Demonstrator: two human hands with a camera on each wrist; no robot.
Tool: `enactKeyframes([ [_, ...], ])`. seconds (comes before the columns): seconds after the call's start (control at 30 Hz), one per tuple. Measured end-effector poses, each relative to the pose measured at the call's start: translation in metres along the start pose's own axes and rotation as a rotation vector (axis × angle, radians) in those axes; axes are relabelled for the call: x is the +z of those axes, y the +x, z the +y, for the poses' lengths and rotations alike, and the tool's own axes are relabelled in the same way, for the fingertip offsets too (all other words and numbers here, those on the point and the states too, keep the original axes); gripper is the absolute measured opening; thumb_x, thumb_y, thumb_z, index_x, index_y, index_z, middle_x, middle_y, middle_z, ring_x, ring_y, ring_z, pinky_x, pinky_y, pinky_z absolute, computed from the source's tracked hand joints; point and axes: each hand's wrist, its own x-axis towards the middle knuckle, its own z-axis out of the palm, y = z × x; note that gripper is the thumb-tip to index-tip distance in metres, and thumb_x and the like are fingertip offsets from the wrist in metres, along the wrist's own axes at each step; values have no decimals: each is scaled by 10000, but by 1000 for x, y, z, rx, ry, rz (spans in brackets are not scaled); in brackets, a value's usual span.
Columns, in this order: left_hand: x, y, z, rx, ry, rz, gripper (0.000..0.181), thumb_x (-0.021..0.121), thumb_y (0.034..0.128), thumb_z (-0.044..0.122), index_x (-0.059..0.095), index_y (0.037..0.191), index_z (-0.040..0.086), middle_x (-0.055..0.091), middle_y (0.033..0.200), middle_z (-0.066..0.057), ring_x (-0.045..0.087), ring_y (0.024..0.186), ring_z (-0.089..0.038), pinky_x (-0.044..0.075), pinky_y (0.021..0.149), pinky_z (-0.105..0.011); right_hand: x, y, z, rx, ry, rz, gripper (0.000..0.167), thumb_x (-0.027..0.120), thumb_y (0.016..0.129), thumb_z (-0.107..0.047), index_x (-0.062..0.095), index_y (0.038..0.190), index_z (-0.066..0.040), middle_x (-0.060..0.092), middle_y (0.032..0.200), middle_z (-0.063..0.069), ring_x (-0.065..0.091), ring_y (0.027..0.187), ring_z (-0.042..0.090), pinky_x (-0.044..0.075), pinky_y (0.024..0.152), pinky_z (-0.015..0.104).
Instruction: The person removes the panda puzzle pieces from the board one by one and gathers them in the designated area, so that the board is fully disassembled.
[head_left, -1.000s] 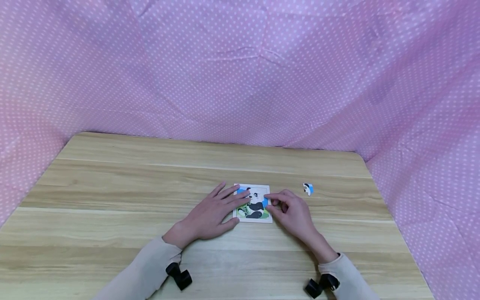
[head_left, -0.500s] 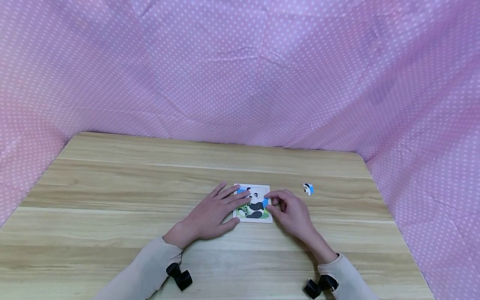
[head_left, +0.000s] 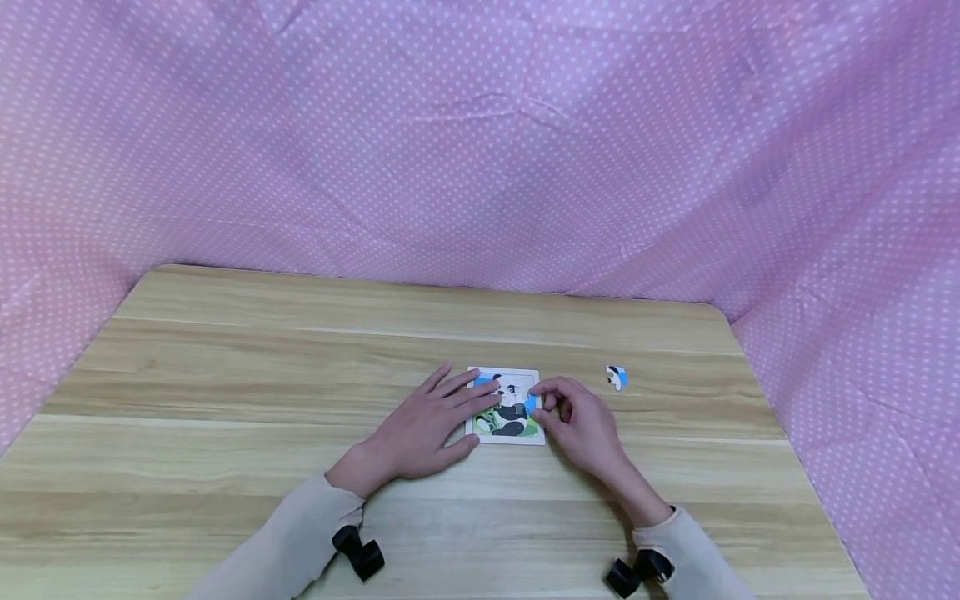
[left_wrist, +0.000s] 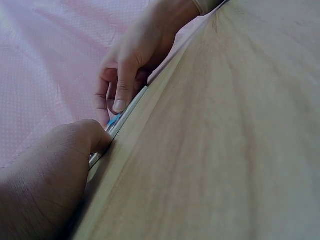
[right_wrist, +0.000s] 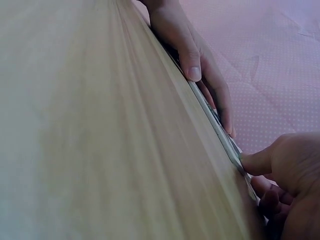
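A small square panda jigsaw puzzle in a white frame [head_left: 506, 441] lies flat on the wooden table. My left hand [head_left: 420, 427] rests over its left side with fingers spread, hiding part of the picture. At the right side, my right hand [head_left: 587, 427] pinches a puzzle piece with blue on it [head_left: 530, 405] between thumb and index finger, over the panda's body. In the left wrist view, that blue edge [left_wrist: 114, 120] shows just under the thumb, slightly raised from the board. A loose blue, white and black puzzle piece [head_left: 617, 378] lies to the right of the board.
The wooden table [head_left: 300, 350] extends around the puzzle on all sides. A pink polka-dot cloth [head_left: 480, 167] hangs behind and beside it. Black wrist devices [head_left: 358, 553] sit on both sleeves.
The pinched piece has shifted slightly within the picture, and its edges now stand out from the panda's body. The right wrist has moved a little left. My left hand stays put.
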Motion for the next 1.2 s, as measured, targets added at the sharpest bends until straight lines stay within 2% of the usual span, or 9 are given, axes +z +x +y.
enactKeyframes([
  [0.37, 1, 0, 1, 2, 19, 2, 630, 497, 1124, 445, 449, 1716, 236, 347, 1801, 73, 243, 1698, -258, 61, 1399, -567, 0, 0, -3, 51, 51, -7, 235, 860, 962, -44, 783, 1177, -101, 633, 913, 7, 515, 748, 163, 385, 646, 243],
  [0.77, 1, 0, 0, -3, 21, -3, 630, 501, 1123, 450, 452, 1715, 241, 352, 1798, 79, 247, 1697, -245, 65, 1400, -564, 2, 1, 0, 65, 99, 14, 225, 868, 951, -35, 771, 1143, -100, 685, 946, 19, 506, 684, 145, 362, 600, 236],
  [1.07, 1, -1, 0, -5, 21, 5, 625, 508, 1121, 444, 462, 1710, 241, 361, 1795, 80, 257, 1694, -249, 78, 1399, -564, 3, 1, 1, 59, 129, 14, 243, 874, 938, -19, 760, 1137, -97, 723, 980, 25, 519, 668, 127, 386, 583, 227],
  [1.2, 1, 0, 0, 1, 33, 8, 624, 509, 1122, 445, 463, 1710, 238, 364, 1793, 77, 260, 1693, -249, 91, 1398, -567, 3, 0, 0, 61, 162, 15, 223, 867, 932, 9, 758, 1096, -95, 705, 939, 22, 523, 671, 126, 391, 585, 214],
])
